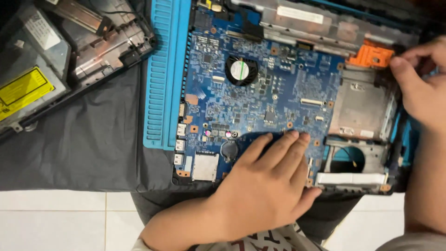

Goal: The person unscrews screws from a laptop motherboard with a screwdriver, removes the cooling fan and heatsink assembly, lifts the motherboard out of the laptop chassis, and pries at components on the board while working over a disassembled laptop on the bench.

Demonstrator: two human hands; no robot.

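**Two hands on a bared laptop board**

A dark cloth [93, 139] covers the work surface across the left and middle of the frame, with white floor tiles [55, 218] along the bottom. On it lies a blue ribbed mat [162, 74], and over the mat, filling the centre, a blue laptop motherboard [260, 93] seated in its lower casing. The board looks thin, stiff and fragile, studded with small parts, so I judge it is best gripped by its bare edges or the metal frame, never by the components. At upper left sits a separate casing part with an optical drive [32, 79] bearing a yellow label.

The left hand [265, 186] lies flat at lower centre, fingers together, pressing on the board's lower edge. The right hand [418, 88], at the right edge, pinches with its fingertips beside the orange plastic piece [371, 56]. A small black fan [241, 70] sits at upper centre.
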